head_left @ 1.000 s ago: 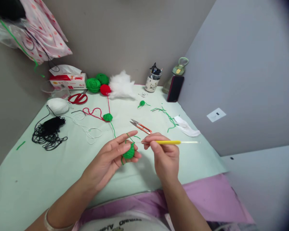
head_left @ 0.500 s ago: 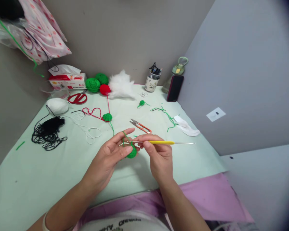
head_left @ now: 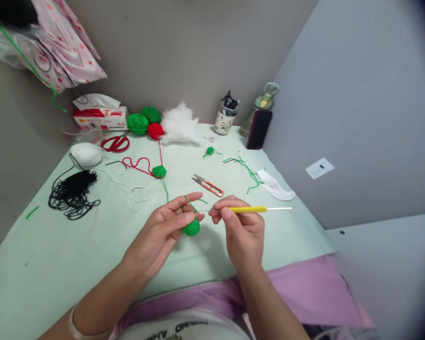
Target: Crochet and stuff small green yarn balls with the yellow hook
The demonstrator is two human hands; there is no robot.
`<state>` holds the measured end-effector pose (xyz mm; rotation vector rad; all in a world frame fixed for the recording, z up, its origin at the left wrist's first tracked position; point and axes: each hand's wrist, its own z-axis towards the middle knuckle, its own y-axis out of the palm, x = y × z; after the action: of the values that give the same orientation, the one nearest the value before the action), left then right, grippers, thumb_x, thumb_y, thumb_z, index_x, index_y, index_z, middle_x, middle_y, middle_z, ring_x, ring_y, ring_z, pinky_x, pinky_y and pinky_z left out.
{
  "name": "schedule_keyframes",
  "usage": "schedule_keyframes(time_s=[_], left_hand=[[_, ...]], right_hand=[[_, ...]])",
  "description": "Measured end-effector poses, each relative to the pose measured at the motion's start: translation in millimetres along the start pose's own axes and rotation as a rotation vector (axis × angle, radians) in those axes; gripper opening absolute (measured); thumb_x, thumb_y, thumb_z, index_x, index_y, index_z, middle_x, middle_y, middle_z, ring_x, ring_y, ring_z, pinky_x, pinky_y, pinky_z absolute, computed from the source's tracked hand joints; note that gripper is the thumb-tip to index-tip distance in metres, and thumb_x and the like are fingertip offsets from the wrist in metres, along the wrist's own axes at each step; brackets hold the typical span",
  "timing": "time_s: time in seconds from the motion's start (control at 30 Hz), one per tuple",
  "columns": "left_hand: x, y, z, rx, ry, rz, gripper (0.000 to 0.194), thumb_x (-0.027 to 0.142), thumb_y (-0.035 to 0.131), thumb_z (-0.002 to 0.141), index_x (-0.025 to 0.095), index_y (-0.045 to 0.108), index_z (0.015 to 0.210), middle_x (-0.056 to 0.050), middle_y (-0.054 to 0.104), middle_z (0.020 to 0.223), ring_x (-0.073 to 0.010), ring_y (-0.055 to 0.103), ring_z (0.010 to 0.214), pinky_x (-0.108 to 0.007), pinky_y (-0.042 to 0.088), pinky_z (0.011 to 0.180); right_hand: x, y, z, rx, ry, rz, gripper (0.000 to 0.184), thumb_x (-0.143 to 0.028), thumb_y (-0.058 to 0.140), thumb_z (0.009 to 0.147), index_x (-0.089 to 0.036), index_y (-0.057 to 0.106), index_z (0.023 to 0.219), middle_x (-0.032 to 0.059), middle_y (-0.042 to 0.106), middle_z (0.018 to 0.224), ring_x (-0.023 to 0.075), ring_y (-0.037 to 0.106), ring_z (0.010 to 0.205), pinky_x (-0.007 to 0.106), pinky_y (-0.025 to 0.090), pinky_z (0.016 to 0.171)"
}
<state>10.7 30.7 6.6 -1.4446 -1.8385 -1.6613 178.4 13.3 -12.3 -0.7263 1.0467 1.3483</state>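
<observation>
A: Head view: state the position of the green crocheted piece (head_left: 191, 228).
B: Above the table (head_left: 74, 255), nearer its front edge than its back edge. The left hand (head_left: 163, 232) pinches it between thumb and fingers; green yarn (head_left: 191, 204) passes over the index finger.
A: Hook alignment?
B: The right hand (head_left: 246, 238) grips the yellow-handled hook (head_left: 248, 209), long axis running left–right. Its left tip points at the piece's top, from the right; contact is too small to confirm.
</observation>
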Motion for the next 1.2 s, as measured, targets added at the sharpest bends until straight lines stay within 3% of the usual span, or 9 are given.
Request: schedule_keyframes(time_s=[0.1, 0.23, 0.43, 0.8, 0.97, 1.03, 1.1, 1.17, 1.2], left_hand=[[-1.6, 4.1, -2.1, 0.092, 0.103, 0.090, 0.046, 0.025, 0.085, 0.080, 0.027, 0.076, 0.124, 0.001, 0.068, 0.086, -0.0166, 0.061, 0.095, -0.029, 0.042, 0.094], [-5.8, 7.4, -3.1, 0.158, 0.185, 0.153, 0.043, 0.027, 0.086, 0.080, 0.030, 0.077, 0.122, 0.003, 0.062, 0.082, -0.0161, 0.057, 0.091, -0.029, 0.041, 0.093], [-3.9, 8.3, -1.7, 0.122, 0.105, 0.072, 0.056, 0.026, 0.087, 0.077, 0.027, 0.072, 0.131, 0.003, 0.060, 0.080, -0.0145, 0.055, 0.083, -0.030, 0.041, 0.089], [-5.1, 7.2, -2.2, 0.089, 0.061, 0.075, 0.047, 0.027, 0.086, 0.078, 0.025, 0.076, 0.125, 0.002, 0.061, 0.082, -0.0141, 0.053, 0.082, -0.029, 0.040, 0.088], [-9.8, 7.0, -3.9, 0.104, 0.115, 0.145, 0.052, 0.028, 0.086, 0.080, 0.029, 0.073, 0.130, 0.003, 0.061, 0.080, -0.0150, 0.057, 0.084, -0.029, 0.043, 0.090], [-13.2, 6.8, -4.2, 0.120, 0.177, 0.188, 0.060, 0.025, 0.085, 0.080, 0.032, 0.068, 0.137, 0.004, 0.064, 0.084, -0.0154, 0.059, 0.086, -0.029, 0.044, 0.090], [-15.4, 6.4, -3.9, 0.121, 0.196, 0.171, 0.064, 0.023, 0.085, 0.080, 0.033, 0.065, 0.141, 0.004, 0.065, 0.085, -0.0155, 0.060, 0.089, -0.028, 0.045, 0.089], [-14.9, 5.2, -2.9, 0.080, 0.120, 0.085, 0.062, 0.024, 0.084, 0.081, 0.030, 0.065, 0.140, 0.003, 0.066, 0.084, -0.0151, 0.061, 0.090, -0.027, 0.045, 0.089], [-13.6, 4.5, -2.2, 0.050, 0.063, 0.032, 0.059, 0.025, 0.084, 0.082, 0.028, 0.067, 0.139, 0.003, 0.065, 0.082, -0.0146, 0.061, 0.088, -0.026, 0.045, 0.088]], right_hand=[[1.5, 1.8, 2.6, -0.019, 0.131, 0.128, 0.014, -0.034, 0.071, 0.093, -0.023, 0.080, 0.091, 0.0033, 0.070, 0.080, 0.0152, 0.063, 0.069, 0.029, 0.054, 0.063], [4.6, 10.4, -0.9, -0.032, 0.067, 0.096, 0.013, -0.028, 0.069, 0.096, -0.026, 0.081, 0.095, 0.0035, 0.073, 0.087, 0.0155, 0.065, 0.075, 0.030, 0.055, 0.068], [4.9, 14.2, -1.2, -0.049, -0.023, -0.013, 0.016, -0.027, 0.065, 0.098, -0.029, 0.081, 0.099, 0.0035, 0.074, 0.088, 0.0186, 0.067, 0.082, 0.036, 0.056, 0.076], [4.3, 13.1, -1.9, 0.061, -0.125, -0.114, 0.016, -0.021, 0.065, 0.097, -0.027, 0.079, 0.094, 0.0038, 0.075, 0.086, 0.0207, 0.068, 0.083, 0.038, 0.055, 0.075], [2.3, 9.3, 0.0, -0.047, -0.092, -0.105, 0.016, -0.026, 0.063, 0.099, -0.025, 0.078, 0.094, 0.0043, 0.074, 0.086, 0.0192, 0.068, 0.078, 0.036, 0.057, 0.069], [3.0, 9.0, -2.9, -0.112, -0.167, -0.243, 0.019, -0.022, 0.061, 0.099, -0.028, 0.079, 0.103, 0.0051, 0.073, 0.090, 0.0195, 0.068, 0.081, 0.036, 0.058, 0.072], [4.8, 9.5, -7.3, -0.124, -0.332, -0.449, 0.030, -0.015, 0.061, 0.097, -0.032, 0.078, 0.116, 0.0065, 0.073, 0.098, 0.0207, 0.069, 0.089, 0.038, 0.059, 0.076], [6.3, 9.0, -10.2, -0.097, -0.465, -0.534, 0.037, -0.012, 0.063, 0.095, -0.034, 0.076, 0.122, 0.0076, 0.073, 0.102, 0.0218, 0.069, 0.092, 0.038, 0.059, 0.075], [6.5, 7.9, -10.4, -0.087, -0.453, -0.509, 0.036, -0.013, 0.063, 0.095, -0.034, 0.077, 0.120, 0.0076, 0.073, 0.102, 0.0218, 0.069, 0.092, 0.037, 0.058, 0.074]])
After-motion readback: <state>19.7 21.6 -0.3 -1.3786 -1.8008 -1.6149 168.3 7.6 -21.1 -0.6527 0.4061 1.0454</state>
